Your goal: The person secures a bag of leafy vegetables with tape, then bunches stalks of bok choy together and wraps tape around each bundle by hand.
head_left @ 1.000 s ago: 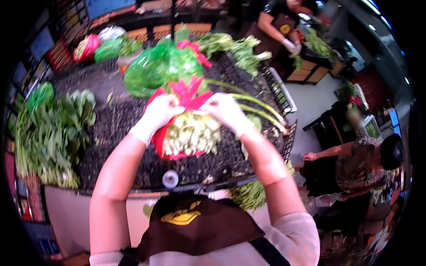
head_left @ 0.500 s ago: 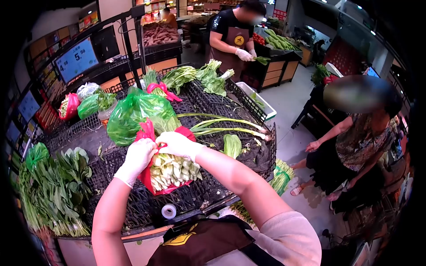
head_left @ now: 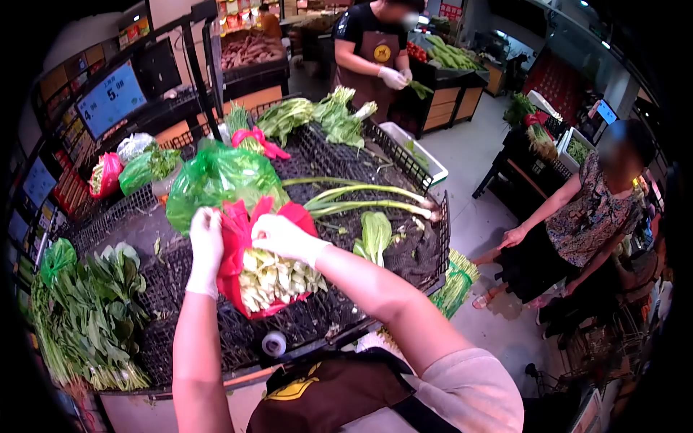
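Observation:
A bundle of pale green stalks (head_left: 278,283) lies in a spread red plastic bag (head_left: 232,242), cut ends toward me. My left hand (head_left: 206,242), in a white glove, is closed at the bag's left edge, pinching the plastic. Over the top of the bundle, my right hand (head_left: 283,238), also gloved, has its fingers closed on the bag; part of the grip is hidden. Just behind the hands sits a green plastic bag (head_left: 220,177) of vegetables. Long spring onions (head_left: 375,205) and a small leafy green (head_left: 373,237) lie to the right.
Black crates (head_left: 317,335) form the stand's surface. A roll of tape (head_left: 273,344) rests near its front edge. Dark leafy greens (head_left: 97,310) are piled at left. A co-worker (head_left: 368,61) handles greens behind the stand; another person (head_left: 577,216) stands at right.
My left hand has moved left and slightly down, away from my right hand, drawing the red plastic apart. My right hand stays over the bundle. The view has shifted slightly.

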A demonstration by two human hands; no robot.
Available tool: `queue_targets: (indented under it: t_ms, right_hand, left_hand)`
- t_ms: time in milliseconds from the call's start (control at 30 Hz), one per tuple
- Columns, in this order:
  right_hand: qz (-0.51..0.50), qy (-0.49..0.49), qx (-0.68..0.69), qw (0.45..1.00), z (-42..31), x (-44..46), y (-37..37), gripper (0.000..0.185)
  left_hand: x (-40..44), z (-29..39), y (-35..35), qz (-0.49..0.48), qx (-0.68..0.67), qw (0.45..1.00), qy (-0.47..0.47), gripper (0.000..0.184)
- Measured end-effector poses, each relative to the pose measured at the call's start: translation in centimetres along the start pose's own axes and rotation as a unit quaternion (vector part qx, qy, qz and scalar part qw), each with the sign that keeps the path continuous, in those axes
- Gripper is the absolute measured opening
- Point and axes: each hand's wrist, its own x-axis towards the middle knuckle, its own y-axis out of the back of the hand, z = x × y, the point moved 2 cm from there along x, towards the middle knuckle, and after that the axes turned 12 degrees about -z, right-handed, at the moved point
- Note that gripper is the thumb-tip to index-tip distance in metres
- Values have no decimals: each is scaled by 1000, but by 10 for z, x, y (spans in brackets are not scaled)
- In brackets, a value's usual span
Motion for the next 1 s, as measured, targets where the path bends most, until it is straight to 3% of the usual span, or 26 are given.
queue_targets:
  t_ms: [33, 100, 167, 233, 300, 367, 433, 567, 600, 700, 767, 833, 900, 967, 1000]
  right_hand:
    - [-12, -15, 36, 999, -4, -2, 0, 15]
    - [3, 23, -68, 997, -9, 0, 3, 13]
    - [16, -3, -75, 997, -7, 2, 0, 13]
    - [-13, -54, -86, 995, -9, 2, 1, 14]
    - [-9, -39, -159, 986, -5, 0, 4, 14]
    - [2, 3, -176, 984, -7, -1, 7, 13]
    - [14, 47, -196, 979, -4, 0, 6, 13]
    - [10, 34, -174, 984, -3, 2, 8, 13]
    - [13, 31, -158, 987, -2, 1, 7, 13]
    - [17, -11, -71, 997, 0, 0, 5, 13]
    - [17, -46, 0, 999, 0, 0, 4, 12]
    - [2, -80, 67, 995, 3, 0, 3, 12]
    - [-26, -133, 146, 980, 5, -1, 2, 12]
    - [-28, -86, 214, 973, 4, 0, 0, 11]
    - [-27, -55, 197, 978, 14, 2, -2, 10]
  left_hand:
    - [9, -12, 3, 14, -17, 999, 49, 11]
    - [18, 8, 7, 19, 65, 997, -45, 10]
    - [22, 43, 13, 27, 109, 987, -119, 9]
    - [22, 72, 18, -57, 117, 967, -217, 10]
    - [22, 76, 20, -109, 89, 959, -247, 9]
    - [22, 63, 22, 13, -76, 989, -123, 17]
    - [16, 47, 31, -3, -201, 978, 58, 19]
    - [-4, 19, 27, -178, -155, 956, 173, 18]
    - [-8, 16, 25, -122, -189, 967, 124, 17]
    - [-7, 8, 29, -81, -122, 983, 110, 20]
    - [-10, -1, 28, -6, 115, 992, 60, 27]
    - [-10, 3, 27, 106, 292, 950, 38, 31]
    - [-11, 6, 30, -16, 189, 982, 13, 23]
    - [-9, 19, 17, -143, 103, 982, -68, 18]
    - [-7, 24, 11, -171, 65, 981, -61, 14]
